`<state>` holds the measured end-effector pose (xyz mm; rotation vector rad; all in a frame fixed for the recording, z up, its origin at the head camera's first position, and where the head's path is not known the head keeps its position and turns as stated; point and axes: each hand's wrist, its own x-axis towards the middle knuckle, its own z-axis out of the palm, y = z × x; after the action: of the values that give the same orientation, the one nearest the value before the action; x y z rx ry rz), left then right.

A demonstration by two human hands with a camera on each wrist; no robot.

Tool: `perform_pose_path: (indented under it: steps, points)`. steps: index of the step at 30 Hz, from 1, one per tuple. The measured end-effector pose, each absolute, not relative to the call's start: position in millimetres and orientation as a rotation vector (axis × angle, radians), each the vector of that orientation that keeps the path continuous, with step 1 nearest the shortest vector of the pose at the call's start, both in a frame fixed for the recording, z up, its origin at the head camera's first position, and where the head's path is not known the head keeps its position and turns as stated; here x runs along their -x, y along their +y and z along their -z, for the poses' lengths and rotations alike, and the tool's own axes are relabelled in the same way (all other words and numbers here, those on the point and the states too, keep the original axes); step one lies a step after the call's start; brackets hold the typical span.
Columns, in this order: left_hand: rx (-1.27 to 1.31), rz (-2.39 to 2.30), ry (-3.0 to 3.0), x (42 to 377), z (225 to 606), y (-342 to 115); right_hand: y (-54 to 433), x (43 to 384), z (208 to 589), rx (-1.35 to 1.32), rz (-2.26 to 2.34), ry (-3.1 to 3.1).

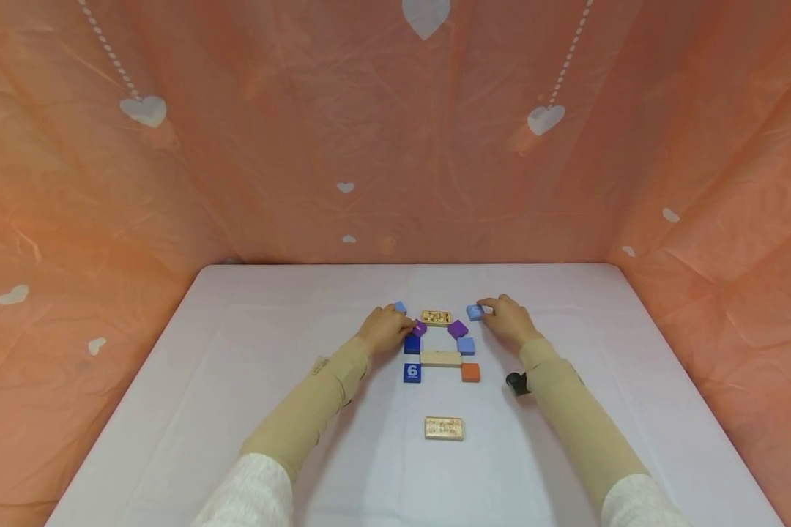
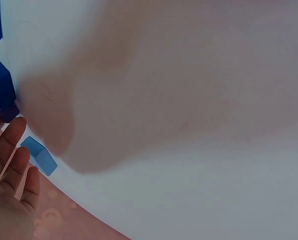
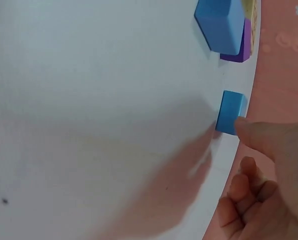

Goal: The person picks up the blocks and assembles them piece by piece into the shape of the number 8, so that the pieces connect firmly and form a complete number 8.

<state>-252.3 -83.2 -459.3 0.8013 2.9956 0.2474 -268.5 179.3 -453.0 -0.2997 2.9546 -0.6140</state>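
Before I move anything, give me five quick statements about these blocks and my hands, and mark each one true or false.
1. The right hand touches a light blue block. True.
2. The number 6 is on the orange block. False: the 6 is on a dark blue block.
3. The left hand is at the left purple block. True.
4. The two purple blocks touch each other. False: the right purple block sits apart from the left one.
5. The printed wooden block nearest the person lies apart from the other blocks. True.
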Motion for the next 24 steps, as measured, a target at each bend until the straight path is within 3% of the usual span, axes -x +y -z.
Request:
perform_pose_path:
  steps: [24]
  points:
    - [-0.786, -0.268, 3.001, 253, 461, -82, 195, 254, 452, 0.252, 0.63, 2.893]
